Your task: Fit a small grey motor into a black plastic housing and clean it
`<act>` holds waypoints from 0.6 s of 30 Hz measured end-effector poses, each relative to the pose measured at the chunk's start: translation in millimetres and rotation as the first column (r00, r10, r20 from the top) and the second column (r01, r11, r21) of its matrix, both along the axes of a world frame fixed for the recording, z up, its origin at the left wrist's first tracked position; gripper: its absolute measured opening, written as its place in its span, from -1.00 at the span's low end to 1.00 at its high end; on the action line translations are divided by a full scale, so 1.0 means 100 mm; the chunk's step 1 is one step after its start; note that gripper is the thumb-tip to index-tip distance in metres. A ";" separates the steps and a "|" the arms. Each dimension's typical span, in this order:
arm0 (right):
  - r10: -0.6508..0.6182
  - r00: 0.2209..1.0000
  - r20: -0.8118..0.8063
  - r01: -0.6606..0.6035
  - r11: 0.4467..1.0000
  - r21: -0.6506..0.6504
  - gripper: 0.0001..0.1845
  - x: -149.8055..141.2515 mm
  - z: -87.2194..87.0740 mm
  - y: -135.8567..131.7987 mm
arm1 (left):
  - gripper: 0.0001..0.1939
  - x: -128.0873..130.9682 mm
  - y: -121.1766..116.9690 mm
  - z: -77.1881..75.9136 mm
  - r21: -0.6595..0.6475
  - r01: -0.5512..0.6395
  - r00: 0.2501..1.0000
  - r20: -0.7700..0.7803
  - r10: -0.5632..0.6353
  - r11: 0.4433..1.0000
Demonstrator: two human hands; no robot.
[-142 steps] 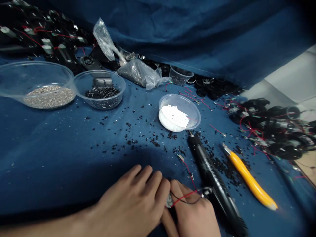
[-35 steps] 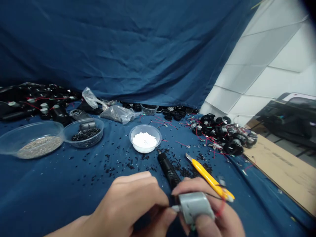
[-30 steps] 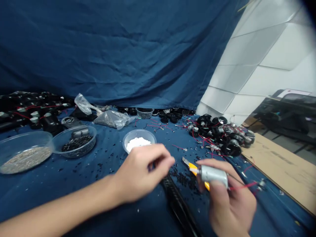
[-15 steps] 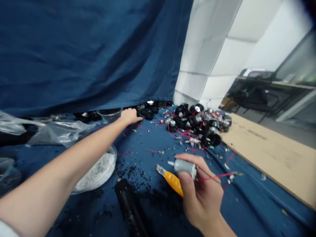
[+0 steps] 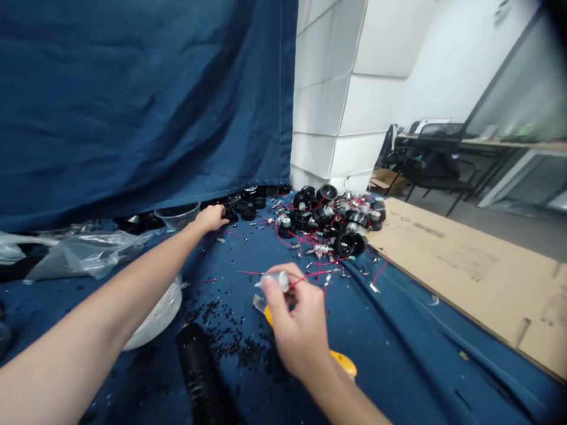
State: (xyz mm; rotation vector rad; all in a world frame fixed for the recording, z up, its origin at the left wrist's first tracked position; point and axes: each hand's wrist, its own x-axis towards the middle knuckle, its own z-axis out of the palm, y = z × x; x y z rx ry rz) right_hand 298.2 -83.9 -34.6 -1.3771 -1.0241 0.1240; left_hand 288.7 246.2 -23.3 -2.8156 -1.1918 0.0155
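The right hand pinches a small motor between thumb and fingers, its red leads trailing, just above the bare blade of a yellow utility knife; a slackened pinch could drop the motor onto that blade, and the leads could snag on the wired motors piled nearby. The left hand, fingers loosely together, lies just beside a clear cup, so a careless shift could tip it, though its dark contents are unclear. A clear bowl sits half hidden beyond the left forearm, its contents out of view.
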 end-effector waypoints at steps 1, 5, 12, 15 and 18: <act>0.026 1.000 -0.009 -0.026 1.000 -0.016 -0.78 -0.02 -0.02 0.01 | -0.71 0.00 -0.01 0.00 0.005 0.010 1.000 0.000 -0.010 1.000; 0.099 0.994 -0.051 -0.103 0.993 -0.063 -0.75 -0.09 -0.05 0.01 | -0.72 -0.02 -0.05 0.01 0.047 0.071 0.997 -0.014 -0.071 0.996; 0.152 0.980 -0.131 -0.178 0.959 -0.219 -0.63 -0.08 0.00 -0.06 | -0.74 -0.17 -0.44 0.22 0.124 0.191 0.977 0.070 -0.200 0.974; 0.244 0.960 -0.139 -0.272 0.929 -0.250 -0.61 -0.20 0.14 -0.21 | -0.78 -0.64 -0.79 0.42 0.222 0.267 0.937 0.169 -0.306 0.938; 0.384 0.902 -0.196 -0.422 0.881 -0.214 -0.59 -0.51 0.22 -0.42 | -0.86 -1.40 -1.25 0.59 0.321 0.330 0.880 0.234 -0.413 0.887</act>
